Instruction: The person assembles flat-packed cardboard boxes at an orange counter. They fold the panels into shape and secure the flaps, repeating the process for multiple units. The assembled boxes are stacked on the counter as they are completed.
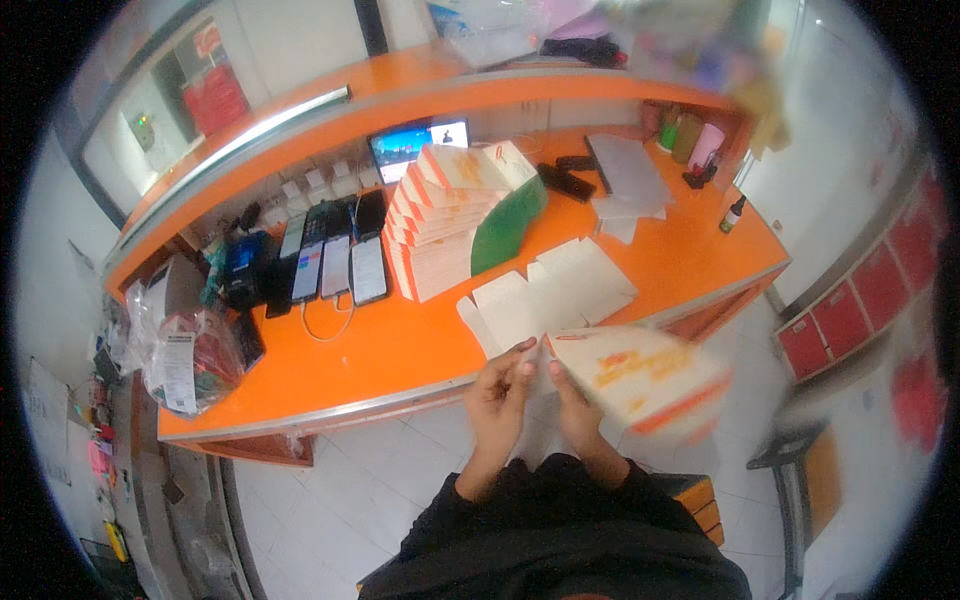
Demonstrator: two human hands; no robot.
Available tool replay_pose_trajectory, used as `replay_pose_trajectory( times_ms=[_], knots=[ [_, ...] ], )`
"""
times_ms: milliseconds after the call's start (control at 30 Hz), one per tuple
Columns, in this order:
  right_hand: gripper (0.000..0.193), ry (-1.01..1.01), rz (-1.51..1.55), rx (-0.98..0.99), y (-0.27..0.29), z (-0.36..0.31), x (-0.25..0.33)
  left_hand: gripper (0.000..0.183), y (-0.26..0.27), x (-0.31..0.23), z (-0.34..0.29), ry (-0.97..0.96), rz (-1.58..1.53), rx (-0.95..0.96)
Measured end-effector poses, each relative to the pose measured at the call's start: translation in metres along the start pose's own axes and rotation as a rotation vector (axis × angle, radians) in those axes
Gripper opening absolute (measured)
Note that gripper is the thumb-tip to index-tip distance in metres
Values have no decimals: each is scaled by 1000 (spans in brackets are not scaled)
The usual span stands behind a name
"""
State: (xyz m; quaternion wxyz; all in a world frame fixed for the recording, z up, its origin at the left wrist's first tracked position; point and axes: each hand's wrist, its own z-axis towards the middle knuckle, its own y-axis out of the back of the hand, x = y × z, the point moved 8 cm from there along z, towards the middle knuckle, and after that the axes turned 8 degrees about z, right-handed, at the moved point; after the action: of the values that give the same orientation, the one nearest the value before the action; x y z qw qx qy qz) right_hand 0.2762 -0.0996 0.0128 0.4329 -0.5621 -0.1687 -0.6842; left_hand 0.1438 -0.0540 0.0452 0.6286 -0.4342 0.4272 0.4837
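A cream cardboard carton [655, 375] with yellow-orange print and an orange band is held in front of my body, its right end blurred. My left hand [497, 398] pinches its left edge between thumb and fingers. Close beside it, my right hand [578, 405] grips the carton's near-left corner from below, thumb up; its other fingers are partly hidden. Plain unfolded cream cardboard [550, 290] lies on the orange desk just beyond my hands. Farther back, a fanned stack of similar printed cartons [435, 225] stands beside a green panel [508, 228].
The orange desk [285, 375] curves around ahead. Several phones [337, 268] lie on its left, with a cable, near a plastic-wrapped bundle [188, 360]. A lit screen [415, 145] stands behind the stack. A small dark bottle [733, 214] stands at the right end. Red drawers [840, 325] line the right.
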Motion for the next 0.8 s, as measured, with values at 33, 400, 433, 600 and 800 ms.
replay_pose_trajectory(
  times_ms=[33,400,433,600,800],
  knots=[
    [27,3,-41,-10,0,-1,4,12,-8,-6,-2,-67,18,9],
    [36,-186,181,168,-1,22,11,7,-15,-34,3,-300,221,-93],
    [37,-204,217,156,0,23,7,8,-16,-37,3,-331,249,-83],
    [37,-173,137,221,4,30,-4,18,-32,-37,-3,-429,557,62],
    [37,-370,340,275,-10,29,-11,29,-43,-52,-4,-540,890,77]
  ],
)
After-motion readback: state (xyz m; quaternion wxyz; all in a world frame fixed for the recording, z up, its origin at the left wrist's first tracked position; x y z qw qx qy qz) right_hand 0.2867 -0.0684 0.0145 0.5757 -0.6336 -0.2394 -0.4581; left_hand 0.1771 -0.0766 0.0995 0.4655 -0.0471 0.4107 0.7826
